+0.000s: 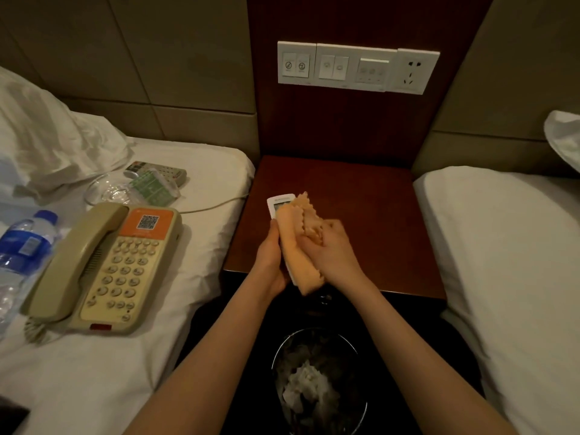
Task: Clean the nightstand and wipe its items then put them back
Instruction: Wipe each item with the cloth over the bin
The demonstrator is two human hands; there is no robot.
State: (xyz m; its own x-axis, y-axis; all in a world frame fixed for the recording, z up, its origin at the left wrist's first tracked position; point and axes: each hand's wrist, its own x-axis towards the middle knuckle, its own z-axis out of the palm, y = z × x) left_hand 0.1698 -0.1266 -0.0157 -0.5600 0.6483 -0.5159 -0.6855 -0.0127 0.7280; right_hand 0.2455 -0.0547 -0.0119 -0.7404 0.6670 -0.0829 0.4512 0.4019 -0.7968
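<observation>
Padded beige wall panels (175,58) either side of a dark wood backboard (339,130) carrying a white switch-and-socket strip (357,69). Nightstand (361,196) below, between left bed (207,164) and right bed (502,252), both white-sheeted. Metal waste bin (340,351) on dark floor (423,337). Dim, warm lighting.

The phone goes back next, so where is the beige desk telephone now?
Head view, left side: the beige desk telephone lies on the white bed sheet, between the blue-labelled plastic water bottle and the dark wooden nightstand.
</observation>
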